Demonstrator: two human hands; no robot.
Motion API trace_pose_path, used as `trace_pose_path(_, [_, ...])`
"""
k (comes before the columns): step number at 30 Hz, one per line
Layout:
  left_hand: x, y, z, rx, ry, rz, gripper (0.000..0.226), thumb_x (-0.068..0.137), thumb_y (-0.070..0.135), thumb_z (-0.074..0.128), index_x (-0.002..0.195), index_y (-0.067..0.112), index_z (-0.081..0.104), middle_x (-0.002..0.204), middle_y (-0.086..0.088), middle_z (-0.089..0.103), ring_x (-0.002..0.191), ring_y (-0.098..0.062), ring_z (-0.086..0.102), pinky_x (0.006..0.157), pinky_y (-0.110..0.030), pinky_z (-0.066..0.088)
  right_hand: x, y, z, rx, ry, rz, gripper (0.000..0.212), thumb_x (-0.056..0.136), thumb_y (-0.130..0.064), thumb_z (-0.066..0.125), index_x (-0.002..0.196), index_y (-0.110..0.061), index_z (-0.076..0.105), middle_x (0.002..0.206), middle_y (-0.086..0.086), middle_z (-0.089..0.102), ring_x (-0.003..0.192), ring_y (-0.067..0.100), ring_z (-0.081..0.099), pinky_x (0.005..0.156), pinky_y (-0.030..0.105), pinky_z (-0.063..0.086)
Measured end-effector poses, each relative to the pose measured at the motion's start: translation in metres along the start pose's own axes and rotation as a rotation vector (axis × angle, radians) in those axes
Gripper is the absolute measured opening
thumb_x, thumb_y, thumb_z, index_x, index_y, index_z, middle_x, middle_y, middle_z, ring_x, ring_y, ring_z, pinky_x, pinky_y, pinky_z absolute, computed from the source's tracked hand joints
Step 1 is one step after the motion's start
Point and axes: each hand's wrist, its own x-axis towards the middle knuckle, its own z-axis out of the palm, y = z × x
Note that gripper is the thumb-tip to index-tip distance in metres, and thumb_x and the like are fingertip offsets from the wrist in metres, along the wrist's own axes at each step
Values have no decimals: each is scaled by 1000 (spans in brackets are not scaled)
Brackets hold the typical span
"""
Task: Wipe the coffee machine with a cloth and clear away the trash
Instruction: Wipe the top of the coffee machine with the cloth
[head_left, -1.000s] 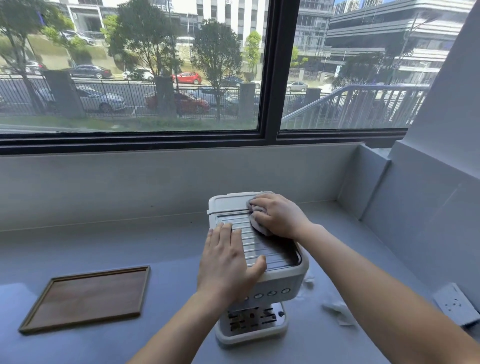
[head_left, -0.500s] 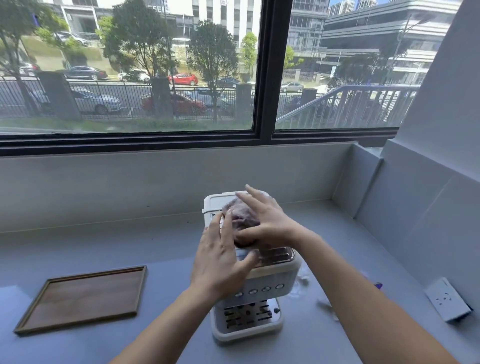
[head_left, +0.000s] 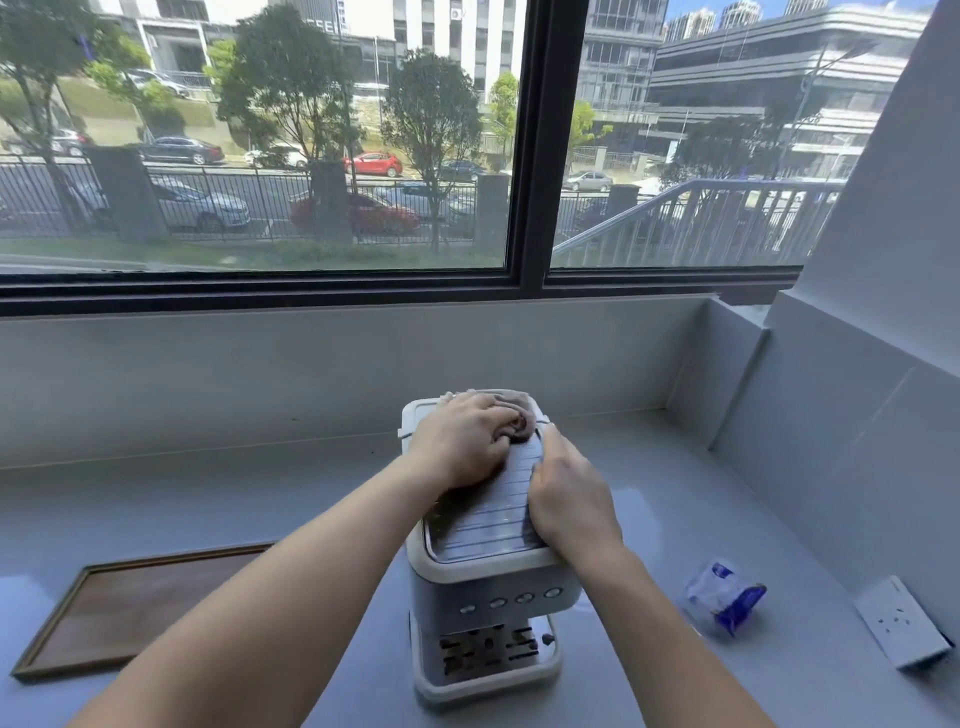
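Forearms: two, bare, entering from the bottom edge and converging on centre frame.

Right hand (head_left: 571, 499): lower centre-right, palm down, fingers together and curled over the right edge of the coffee machine (head_left: 488, 582) top.

Left hand (head_left: 465, 447): centre frame, just above the right hand, palm down, fingers bent and pressed onto a cloth (head_left: 511, 413).

Coffee machine: white, boxy, upright on the grey table (head_left: 234, 499) at centre; dark ribbed top panel, a row of round buttons on the front, slotted drip tray at the base.

Cloth: pinkish-grey, bunched on the far end of the machine top.

Wrapper (head_left: 724, 597): crumpled, clear and blue, lower right, lying on the table, apart from the machine.

Wooden tray (head_left: 130, 608): lower left, flat.

Wall socket (head_left: 901, 629): white, far lower right.

Window (head_left: 530, 145): upper frame.
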Motion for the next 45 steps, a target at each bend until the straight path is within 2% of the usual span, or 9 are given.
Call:
trace_pose_path(5, [-2,-9,-11,119,-21,-146,30,93,31,41,114,21,61,126,-5,59,125,-24,45,115,-43,25,1,1,2,-83,17,-40,23,95,-14,35,107,-11,54,134,8,52,113,32,52,85,39,45])
trace_pose_path(10, [-81,-18,-10,86,151,-63,44,88,38,29,112,23,63,120,2,61,123,-21,47,111,-37,27,3,2,5,-86,37,-51,25,94,-13,34,107,-9,55,135,10,52,112,33,53,83,39,46])
trace_pose_path(18, [-55,4,-11,180,106,-119,29,94,28,41,112,18,61,123,-2,59,125,-22,45,109,-33,28,0,1,2,-80,43,-33,24,94,-12,33,104,-8,55,136,12,53,112,35,54,84,38,45])
trace_pose_path(23, [-111,25,-7,122,123,38,32,92,33,40,112,21,62,121,1,63,118,-23,51,106,-33,33,-1,1,1,-76,40,-55,20,93,-10,35,97,-9,55,133,12,54,109,35,54,82,37,44])
trace_pose_path(29, [-92,25,-10,134,68,-11,35,95,33,37,116,20,60,127,-3,58,122,-24,47,107,-33,30,-2,-2,0,-79,33,-52,14,92,-9,36,83,-19,38,129,15,53,107,36,53,78,37,40])
trace_pose_path(32, [-71,28,-11,192,73,-90,32,96,32,37,117,19,58,126,-3,57,122,-22,45,106,-32,28,-3,-2,-1,-89,11,-38,12,92,-9,35,87,-15,44,131,16,51,110,36,52,81,39,42])
trace_pose_path(37, [-132,41,-9,110,130,61,36,91,35,39,114,20,64,122,-1,63,119,-26,53,105,-36,37,-4,0,3,-150,-23,-51,35,92,-8,32,121,-6,51,148,15,40,131,34,42,98,40,42])
trace_pose_path(40, [-134,33,-11,58,92,38,33,92,37,39,110,22,62,119,2,61,117,-22,51,104,-36,39,-4,-1,5,-166,-18,-108,50,95,-7,30,144,-3,38,160,16,26,147,29,24,116,36,25])
trace_pose_path(45, [-94,30,-13,82,121,-166,27,93,32,42,110,22,62,119,3,58,117,-19,47,99,-30,35,-5,-1,6,-156,-2,-179,54,95,-8,31,149,-1,32,160,15,28,149,24,21,120,29,15])
